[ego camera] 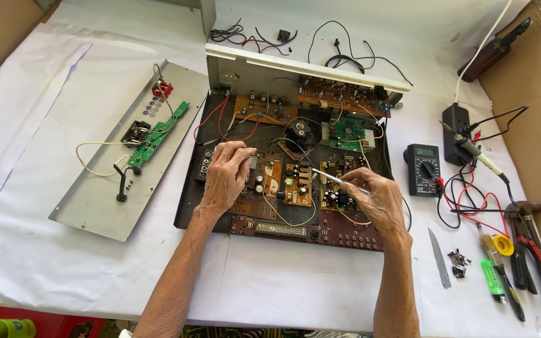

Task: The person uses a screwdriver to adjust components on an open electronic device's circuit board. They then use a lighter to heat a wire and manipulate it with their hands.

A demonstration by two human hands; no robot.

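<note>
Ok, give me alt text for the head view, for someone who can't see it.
A person's right hand holds a thin metal tool over the circuit boards of an opened electronic chassis, while the left hand rests on a board. A multimeter, pliers and a knife lie to the right on the white cloth.

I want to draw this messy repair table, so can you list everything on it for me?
Opened device: one, dark tray with brown and green circuit boards, table middle.
Grey panel: one, carrying a small green board, left of the device.
Multimeter: one, black, right of the device.
Soldering iron: one, pale handle, by the multimeter.
Knife: one, silver, right front.
Screws: small dark pile, beside the knife.
Lighter: one, green, right front.
Pliers: red-and-black handles, far right; count unclear.
Loose wires: several, black, behind the device.
White cloth: one, covering the table.
Left hand: resting on a board.
Right hand: holding a thin silver tool.
</note>
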